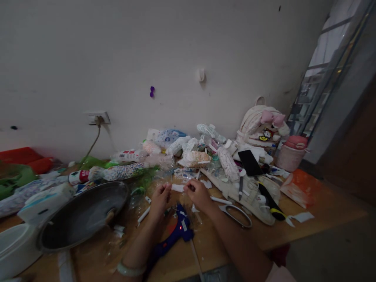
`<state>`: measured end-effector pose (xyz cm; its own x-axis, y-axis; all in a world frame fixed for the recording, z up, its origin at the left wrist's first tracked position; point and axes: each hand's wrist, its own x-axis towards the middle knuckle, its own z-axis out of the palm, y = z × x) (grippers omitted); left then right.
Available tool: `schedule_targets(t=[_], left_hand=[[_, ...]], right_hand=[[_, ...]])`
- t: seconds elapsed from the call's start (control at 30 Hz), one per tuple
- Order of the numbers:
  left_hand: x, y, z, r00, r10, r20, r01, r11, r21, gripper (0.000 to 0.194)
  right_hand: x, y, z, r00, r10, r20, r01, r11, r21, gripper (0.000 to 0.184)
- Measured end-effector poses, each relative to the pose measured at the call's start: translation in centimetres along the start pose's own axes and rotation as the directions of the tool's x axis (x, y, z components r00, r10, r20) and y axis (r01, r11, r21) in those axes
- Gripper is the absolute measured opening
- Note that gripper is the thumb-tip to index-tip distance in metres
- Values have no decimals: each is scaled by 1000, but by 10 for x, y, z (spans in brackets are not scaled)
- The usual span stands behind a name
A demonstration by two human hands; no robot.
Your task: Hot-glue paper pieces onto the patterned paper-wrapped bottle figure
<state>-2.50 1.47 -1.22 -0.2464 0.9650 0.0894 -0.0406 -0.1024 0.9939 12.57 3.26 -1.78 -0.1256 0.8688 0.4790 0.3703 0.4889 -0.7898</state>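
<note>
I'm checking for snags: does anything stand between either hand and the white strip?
Nothing visible does: the white strip reaches from the left hand to the right hand. The glue gun lies nearer the wearer, not between.

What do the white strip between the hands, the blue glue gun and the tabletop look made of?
White strip: matte, maybe paper or thin fabric; pale, no shine, weave too small to see.
Blue glue gun: probably moulded plastic; solid-coloured body.
Tabletop: wood or wood-look laminate; warm brown.
</note>
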Motion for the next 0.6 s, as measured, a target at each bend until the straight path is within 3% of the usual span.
schedule_targets(t=[0.27, 0.43, 0.6], left_hand=[[3, -7, 1, 999, 10, -32, -10, 1000, 10, 49], [0, -2, 4, 1000, -3, -8, 3, 1000, -11, 42], [-2, 2, 5, 1000, -10, -7, 10, 1000, -21, 37]], right_hand=[[0, 0, 1, 999, 33, -25, -32, 999, 23, 11], [1, 1, 1, 992, 116, -45, -115, 993, 39, 15], [2, 1, 2, 989, 124, -85, -124, 992, 8, 15]])
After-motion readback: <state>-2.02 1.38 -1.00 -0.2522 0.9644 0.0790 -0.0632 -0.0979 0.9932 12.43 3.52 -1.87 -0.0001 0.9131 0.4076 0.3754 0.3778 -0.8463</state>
